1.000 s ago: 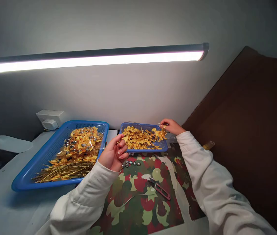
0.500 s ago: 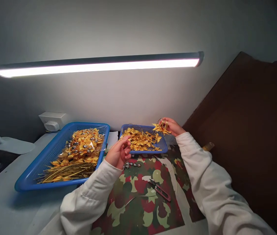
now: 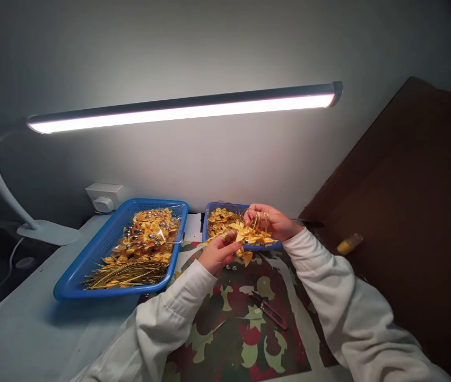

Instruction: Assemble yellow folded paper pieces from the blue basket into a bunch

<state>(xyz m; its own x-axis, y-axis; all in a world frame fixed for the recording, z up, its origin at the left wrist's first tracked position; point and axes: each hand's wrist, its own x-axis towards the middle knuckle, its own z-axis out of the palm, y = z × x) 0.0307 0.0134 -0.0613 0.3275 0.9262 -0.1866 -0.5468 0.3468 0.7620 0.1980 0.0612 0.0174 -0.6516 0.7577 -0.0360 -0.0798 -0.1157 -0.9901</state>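
Two hands, both busy over the small blue tray [image 3: 211, 212]. My right hand [image 3: 274, 223] is curled shut around a bunch of thin gold wires [image 3: 258, 220] with yellow ribbon bows [image 3: 245, 234] hanging from them, held just above the tray's near edge. My left hand [image 3: 219, 253] has its fingers pinched narrow on one of those bows at the lower end of the bunch, so the two hands nearly touch. One yellow bow dangles below the tray edge, over the mat.

The small tray holds a loose heap of the same yellow bows. Just left of it sits the large blue tray [image 3: 90, 262], piled with finished bows with silver beads [image 3: 152, 233] at the far end and a sheaf of gold wires nearer me.

Under my forearms lies a camouflage-patterned mat [image 3: 233, 339] — red, green and pale shapes — with small thread snips [image 3: 270, 312] lying on it between my sleeves. A long lit desk lamp [image 3: 185, 109] spans above, and a white wall socket [image 3: 104, 196] sits behind the large tray.
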